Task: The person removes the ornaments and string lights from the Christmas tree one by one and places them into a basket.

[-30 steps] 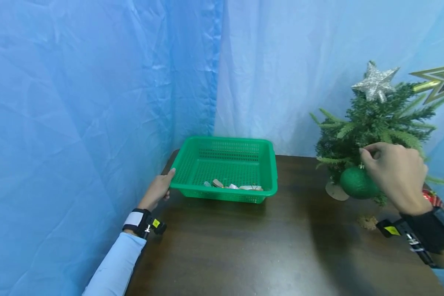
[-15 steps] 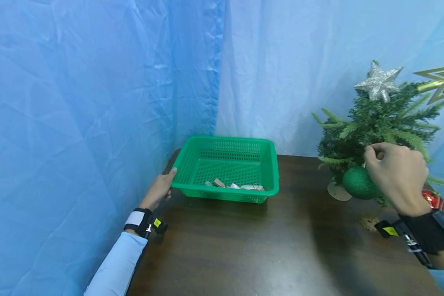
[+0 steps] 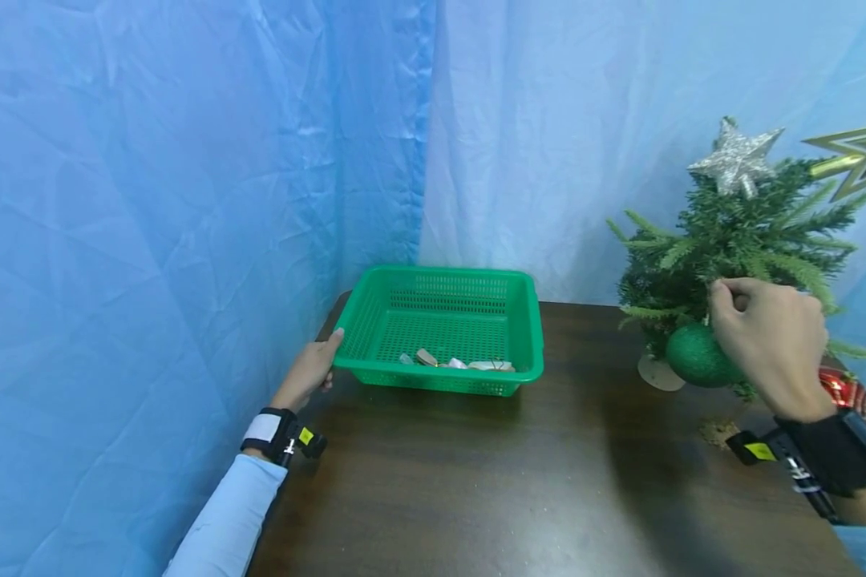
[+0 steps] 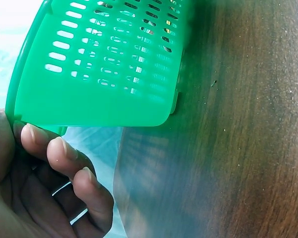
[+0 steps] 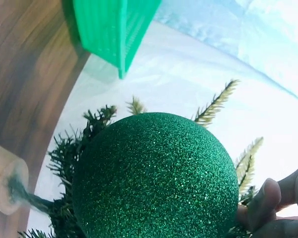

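Note:
My left hand point(image 3: 308, 370) grips the left rim of a green plastic basket point(image 3: 436, 380), thumb over the edge and fingers curled beneath, as the left wrist view shows. At the right, my right hand point(image 3: 775, 340) pinches the top of a glittery green bauble point(image 3: 702, 357) in front of a small artificial Christmas tree point(image 3: 729, 232). In the right wrist view the bauble point(image 5: 156, 178) fills the middle, with the pinching fingertips point(image 5: 269, 196) at its right side. The bauble's hanger is mostly hidden by the fingers.
Several small pale pieces point(image 3: 455, 364) lie along the basket's near side. A silver star point(image 3: 738, 158) tops the tree, and a gold star point(image 3: 862, 156) sticks out at its right. A gold ornament point(image 3: 718, 433) and a red one point(image 3: 846, 391) lie on the dark table point(image 3: 476, 481).
The right hand and the bauble have shifted very slightly against the tree. The left hand keeps its grip on the basket, which stays put.

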Action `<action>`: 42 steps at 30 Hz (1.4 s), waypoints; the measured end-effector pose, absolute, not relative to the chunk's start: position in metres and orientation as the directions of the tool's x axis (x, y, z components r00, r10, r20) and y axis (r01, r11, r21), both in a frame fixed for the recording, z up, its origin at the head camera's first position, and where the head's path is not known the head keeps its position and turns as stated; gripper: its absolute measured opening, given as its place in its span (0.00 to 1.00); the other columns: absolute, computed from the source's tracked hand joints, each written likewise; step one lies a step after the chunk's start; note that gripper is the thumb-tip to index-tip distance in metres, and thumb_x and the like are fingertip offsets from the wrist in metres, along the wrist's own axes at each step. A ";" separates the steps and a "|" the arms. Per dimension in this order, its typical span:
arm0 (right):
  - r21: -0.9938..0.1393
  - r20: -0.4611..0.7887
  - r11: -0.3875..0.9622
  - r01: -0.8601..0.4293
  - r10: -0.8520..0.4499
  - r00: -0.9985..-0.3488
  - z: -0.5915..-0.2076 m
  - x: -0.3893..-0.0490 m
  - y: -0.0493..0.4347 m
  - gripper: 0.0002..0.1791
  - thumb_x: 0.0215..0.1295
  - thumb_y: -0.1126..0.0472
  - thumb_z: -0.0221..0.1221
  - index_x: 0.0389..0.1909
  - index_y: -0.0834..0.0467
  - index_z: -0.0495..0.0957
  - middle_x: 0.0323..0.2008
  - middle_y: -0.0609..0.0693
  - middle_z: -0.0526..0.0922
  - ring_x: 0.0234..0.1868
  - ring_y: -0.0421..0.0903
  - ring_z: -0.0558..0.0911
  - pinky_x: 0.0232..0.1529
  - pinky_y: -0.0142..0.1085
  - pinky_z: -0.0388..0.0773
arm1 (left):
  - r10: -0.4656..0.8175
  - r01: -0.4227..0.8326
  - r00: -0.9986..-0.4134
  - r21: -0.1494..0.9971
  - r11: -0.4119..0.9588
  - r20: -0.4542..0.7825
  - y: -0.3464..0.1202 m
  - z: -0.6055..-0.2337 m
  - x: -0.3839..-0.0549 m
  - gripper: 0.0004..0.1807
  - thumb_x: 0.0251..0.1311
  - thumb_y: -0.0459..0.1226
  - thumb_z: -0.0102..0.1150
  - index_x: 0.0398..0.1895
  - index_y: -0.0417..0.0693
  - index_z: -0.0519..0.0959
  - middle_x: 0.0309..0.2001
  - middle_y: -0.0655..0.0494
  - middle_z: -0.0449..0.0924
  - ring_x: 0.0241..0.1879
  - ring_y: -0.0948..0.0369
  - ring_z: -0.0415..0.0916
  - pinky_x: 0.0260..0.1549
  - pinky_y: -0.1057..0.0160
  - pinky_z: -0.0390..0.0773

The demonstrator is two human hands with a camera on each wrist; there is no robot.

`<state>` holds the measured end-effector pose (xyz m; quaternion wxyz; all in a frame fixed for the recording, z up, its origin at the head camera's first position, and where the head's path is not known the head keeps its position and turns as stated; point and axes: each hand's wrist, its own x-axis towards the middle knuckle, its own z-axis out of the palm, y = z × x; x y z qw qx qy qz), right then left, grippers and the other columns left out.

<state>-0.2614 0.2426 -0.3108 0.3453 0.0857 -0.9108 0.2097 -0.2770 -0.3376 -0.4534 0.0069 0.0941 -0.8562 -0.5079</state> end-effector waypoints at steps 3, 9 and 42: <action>-0.325 0.666 0.894 -0.309 -0.016 -0.746 -0.310 -0.262 0.242 0.21 0.79 0.56 0.52 0.47 0.70 0.85 0.08 0.51 0.70 0.09 0.45 0.55 0.16 0.36 0.45 | -0.168 -0.149 -0.983 0.875 0.461 -0.078 -0.338 -0.454 -0.277 0.35 0.74 0.67 0.39 0.21 0.50 0.62 0.14 0.57 0.64 0.16 0.60 0.68 0.21 0.61 0.74; -0.325 0.674 0.893 -0.311 -0.013 -0.739 -0.312 -0.263 0.242 0.20 0.78 0.55 0.53 0.47 0.69 0.85 0.17 0.59 0.80 0.09 0.42 0.58 0.16 0.38 0.47 | -0.170 -0.148 -0.982 0.877 0.456 -0.077 -0.338 -0.454 -0.278 0.35 0.74 0.67 0.40 0.22 0.49 0.64 0.15 0.57 0.65 0.15 0.60 0.68 0.20 0.62 0.74; -0.146 0.795 0.904 -0.402 -0.135 -0.592 -0.298 -0.261 0.238 0.16 0.78 0.60 0.56 0.45 0.71 0.84 0.15 0.56 0.73 0.12 0.42 0.54 0.20 0.36 0.46 | -0.179 -0.141 -0.982 0.875 0.463 -0.064 -0.335 -0.454 -0.276 0.35 0.75 0.66 0.39 0.21 0.49 0.64 0.14 0.57 0.64 0.15 0.60 0.67 0.19 0.62 0.73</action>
